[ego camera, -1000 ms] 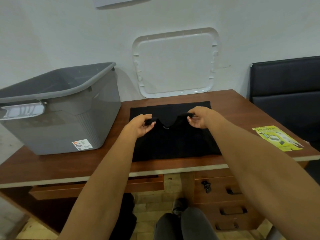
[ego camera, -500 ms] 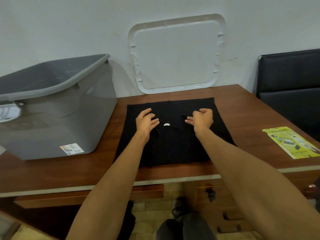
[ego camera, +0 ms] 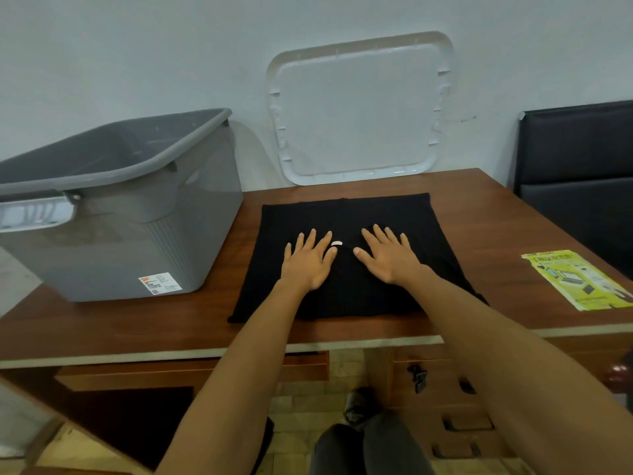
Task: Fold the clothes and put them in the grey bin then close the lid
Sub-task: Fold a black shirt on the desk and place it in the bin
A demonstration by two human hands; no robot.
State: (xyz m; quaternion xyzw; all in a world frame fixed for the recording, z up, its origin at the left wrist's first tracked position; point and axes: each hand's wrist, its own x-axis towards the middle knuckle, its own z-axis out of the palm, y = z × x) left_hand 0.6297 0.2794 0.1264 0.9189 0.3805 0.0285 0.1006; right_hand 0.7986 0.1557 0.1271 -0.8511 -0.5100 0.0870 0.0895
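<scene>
Both left hand (ego camera: pixel 306 265) and right hand (ego camera: pixel 387 260) press flat inside shirt (ego camera: pixel 394 210) edges

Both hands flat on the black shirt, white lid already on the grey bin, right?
No: head view shows the white lid leaning against the wall, grey bin open. Left hand and right hand are flat on the black shirt.

Wooden desk (ego camera: pixel 137 323) with drawers (ego camera: pixel 442 382) under its right side; yellow leaflet (ego camera: pixel 575 279) flat near the right edge; black padded seat (ego camera: pixel 575 173) beyond.
</scene>
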